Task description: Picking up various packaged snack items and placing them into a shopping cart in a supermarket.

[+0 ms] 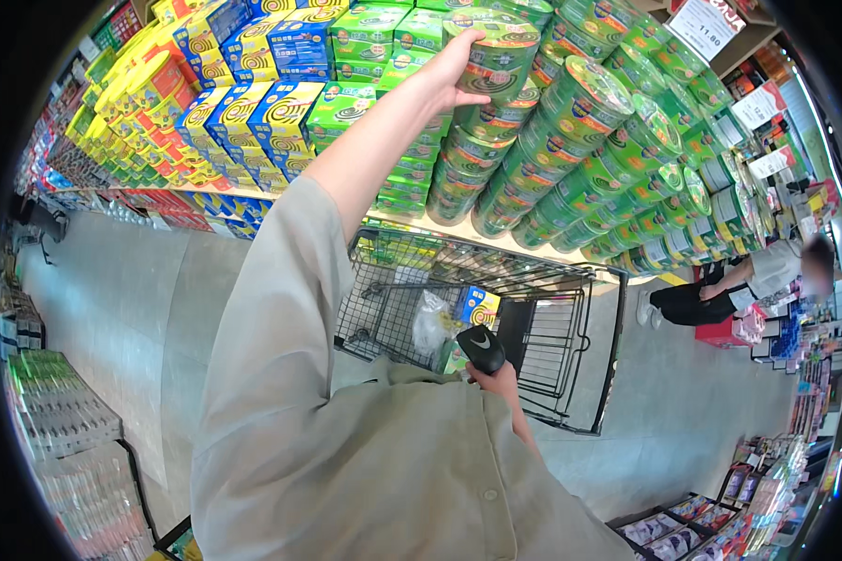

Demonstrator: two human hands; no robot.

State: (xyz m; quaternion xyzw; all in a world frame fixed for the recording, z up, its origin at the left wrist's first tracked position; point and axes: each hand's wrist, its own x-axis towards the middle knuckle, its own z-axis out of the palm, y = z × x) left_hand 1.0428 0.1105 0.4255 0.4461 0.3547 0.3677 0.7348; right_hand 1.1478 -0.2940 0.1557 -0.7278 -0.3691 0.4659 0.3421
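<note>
Up ahead, left fingers (474,98) clasp green tub (500,67), lid (499,28) up, axis upright; right fingers (484,376) grip black object (480,349).

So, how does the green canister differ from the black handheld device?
Shape: the green canister is a broad cylinder, while the black handheld device is slimmer with a rounded head.
Look: the canister carries colourful print; the device is mostly plain black.
Place: the canister is up by the shelf stacks; the device is lower, by the cart.
Shared: each is in one hand.
</note>
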